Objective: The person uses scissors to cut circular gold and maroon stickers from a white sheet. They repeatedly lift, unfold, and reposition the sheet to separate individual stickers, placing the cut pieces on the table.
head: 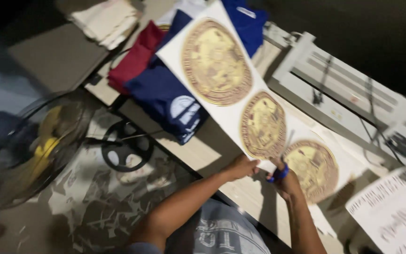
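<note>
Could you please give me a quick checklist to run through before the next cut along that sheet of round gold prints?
1. Left hand grips the near edge of the white sheet: ok.
2. Right hand holds blue-handled scissors at the sheet between two prints: ok.
3. Blades clear of the gold round prints: cannot tell, the picture is blurred.
4. Left fingers out of the blade path: cannot tell; the hands sit close together.
5. Sheet lying flat: not ok, its far end rests over the folded navy shirts.
6. Loose printed paper at the right kept apart from the sheet: ok.
</note>
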